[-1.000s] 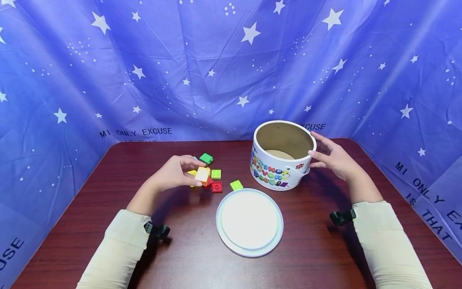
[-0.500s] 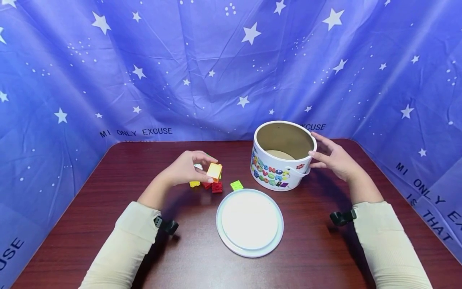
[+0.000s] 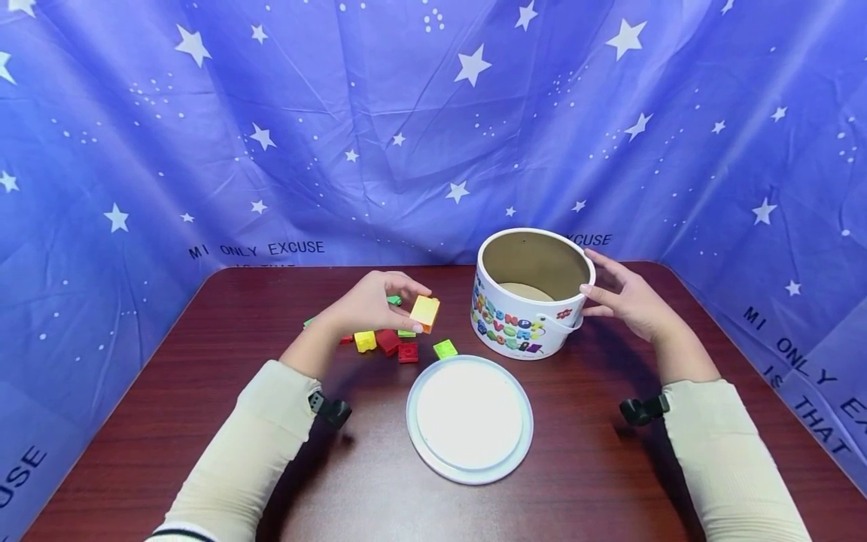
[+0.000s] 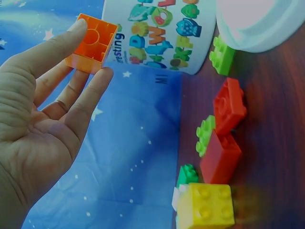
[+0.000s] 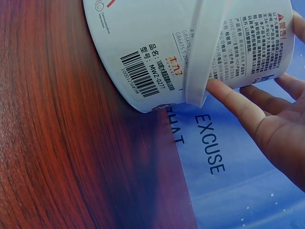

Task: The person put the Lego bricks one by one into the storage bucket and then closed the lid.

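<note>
My left hand point(image 3: 372, 307) pinches an orange toy building block point(image 3: 425, 312) between thumb and fingers, above the tabletop and left of the bucket. In the left wrist view, the hollow underside of the orange block point(image 4: 90, 44) shows. The white bucket point(image 3: 504, 325), printed with colourful letters and pictures, stands upright with its top uncovered. My right hand point(image 3: 631, 302) rests against its right side, fingers spread near the rim. In the right wrist view, one fingertip of the right hand point(image 5: 267, 117) lies at the bucket's white handle point(image 5: 204, 57).
Behind and below my left hand lie several loose blocks, including yellow point(image 3: 365, 341), red point(image 3: 408, 352) and lime green point(image 3: 445, 348) ones. A round white lid point(image 3: 470, 414) lies flat in front of the bucket. A blue starry cloth point(image 3: 406, 113) hangs behind the table point(image 3: 555, 452).
My left hand has moved to the right and a little away from me with the orange block, towards the bucket. The right hand and the bucket have stayed in place.
</note>
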Motion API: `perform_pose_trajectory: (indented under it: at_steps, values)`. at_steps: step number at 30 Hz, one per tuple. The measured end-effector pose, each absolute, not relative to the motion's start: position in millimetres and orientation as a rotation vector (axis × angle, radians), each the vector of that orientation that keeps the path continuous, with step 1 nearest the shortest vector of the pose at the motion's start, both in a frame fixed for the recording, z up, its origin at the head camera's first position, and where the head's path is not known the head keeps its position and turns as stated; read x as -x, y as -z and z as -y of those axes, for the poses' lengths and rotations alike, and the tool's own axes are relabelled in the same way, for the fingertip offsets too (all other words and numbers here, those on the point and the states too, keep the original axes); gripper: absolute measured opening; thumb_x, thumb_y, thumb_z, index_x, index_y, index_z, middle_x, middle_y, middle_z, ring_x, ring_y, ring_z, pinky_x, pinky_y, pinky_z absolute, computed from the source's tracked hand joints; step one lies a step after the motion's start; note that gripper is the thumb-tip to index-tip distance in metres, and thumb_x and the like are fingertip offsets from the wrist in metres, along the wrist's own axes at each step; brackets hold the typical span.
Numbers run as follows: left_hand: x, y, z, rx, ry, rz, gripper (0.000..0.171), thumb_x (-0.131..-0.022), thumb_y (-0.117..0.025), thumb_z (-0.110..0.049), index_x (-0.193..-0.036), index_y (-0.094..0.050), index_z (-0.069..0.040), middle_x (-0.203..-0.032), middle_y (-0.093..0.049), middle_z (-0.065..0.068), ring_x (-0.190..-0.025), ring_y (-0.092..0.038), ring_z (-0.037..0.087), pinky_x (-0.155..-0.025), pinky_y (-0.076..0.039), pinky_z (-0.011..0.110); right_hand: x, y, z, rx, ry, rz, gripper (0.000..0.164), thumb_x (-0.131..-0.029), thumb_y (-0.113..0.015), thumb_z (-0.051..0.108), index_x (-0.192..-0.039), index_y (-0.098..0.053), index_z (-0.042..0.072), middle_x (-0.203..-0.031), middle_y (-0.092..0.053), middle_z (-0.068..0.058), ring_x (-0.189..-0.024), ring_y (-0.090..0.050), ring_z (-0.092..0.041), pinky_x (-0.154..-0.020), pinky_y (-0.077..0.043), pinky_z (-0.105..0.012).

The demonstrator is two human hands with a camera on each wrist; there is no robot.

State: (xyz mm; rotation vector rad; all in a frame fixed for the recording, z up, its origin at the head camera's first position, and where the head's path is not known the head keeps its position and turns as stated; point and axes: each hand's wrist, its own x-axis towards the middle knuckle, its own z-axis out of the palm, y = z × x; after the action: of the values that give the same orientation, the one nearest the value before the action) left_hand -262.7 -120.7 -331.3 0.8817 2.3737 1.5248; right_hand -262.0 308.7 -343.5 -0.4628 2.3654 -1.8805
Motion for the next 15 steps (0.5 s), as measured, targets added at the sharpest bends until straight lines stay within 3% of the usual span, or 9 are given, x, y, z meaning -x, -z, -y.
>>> perform_pose_trajectory:
  at_steps: [7, 15]
  values:
    - [269.4, 318.3, 102.6, -0.914, -1.510, -2.351, 0.050, -0.070, -0.087, -0.005, -0.117, -0.069, -0.004, -0.102, -0.068, 0.009, -0.100, -0.064, 0.025, -0.077, -0.058, 0.034, 260.1, 344.3, -308.3, 0.452, 1.885, -2.357, 0.074, -0.098, -0.057, 0.005, -0.156, -0.011, 0.002, -0.141, -0.026, -0.033, -0.101, -0.058, -0.005, -0.075, -0.058, -0.033]
    - [279.4, 304.1, 81.7, -1.009, -1.502, -2.380, 0.049, -0.071, -0.088, -0.008, -0.116, -0.070, -0.003, -0.099, -0.069, 0.006, -0.096, -0.065, 0.020, -0.078, -0.058, 0.032, 261.2, 343.5, -308.2, 0.459, 1.889, -2.360, 0.074, -0.098, -0.057, 0.005, -0.156, -0.012, 0.002, -0.140, -0.027, -0.034, -0.101, -0.058, -0.005, -0.076, -0.058, -0.036]
